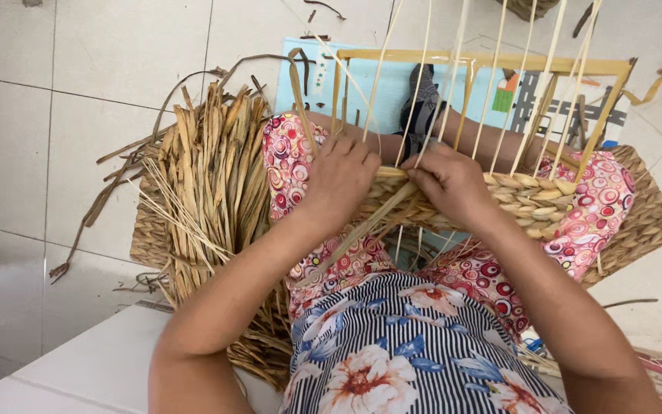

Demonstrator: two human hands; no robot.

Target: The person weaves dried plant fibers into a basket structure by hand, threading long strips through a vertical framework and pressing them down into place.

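Note:
A half-woven straw basket [530, 201] rests across my lap, its braided rim running from the middle to the right. Thin pale upright stakes [492, 92] rise from it inside a wooden frame [484, 60]. My left hand [339, 178] presses on the left end of the woven band, fingers curled over it. My right hand [447, 182] pinches a flat straw strand [362, 230] against the weave beside a stake; the strand trails down to the left between my hands.
A thick bundle of dried straw [212, 176] lies on the tiled floor at my left. A woven mat [645, 222] shows under my right knee. A light blue printed sheet [392, 84] lies beyond the frame. A white ledge [78, 360] is at lower left.

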